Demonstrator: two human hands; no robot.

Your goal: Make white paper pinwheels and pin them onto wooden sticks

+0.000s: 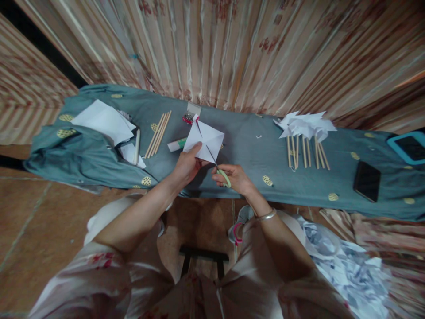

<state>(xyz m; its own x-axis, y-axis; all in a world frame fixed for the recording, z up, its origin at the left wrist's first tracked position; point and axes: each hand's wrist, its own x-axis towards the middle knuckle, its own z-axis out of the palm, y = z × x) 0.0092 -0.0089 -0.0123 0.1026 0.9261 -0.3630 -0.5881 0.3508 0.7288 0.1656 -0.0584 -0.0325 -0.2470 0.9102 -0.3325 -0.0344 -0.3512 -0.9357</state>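
My left hand pinches the lower edge of a white paper square and holds it just above the teal cloth. In my right hand is a pair of green-handled scissors, fingers closed through the handles. The blades point up and left into the paper from its lower corner. A glue stick lies just left of the paper.
White sheets and a pen lie at the left, loose wooden sticks beside them. Finished paper pinwheels on sticks lie at the right. A black phone and a blue-cased tablet sit far right. Paper scraps are piled by my right knee.
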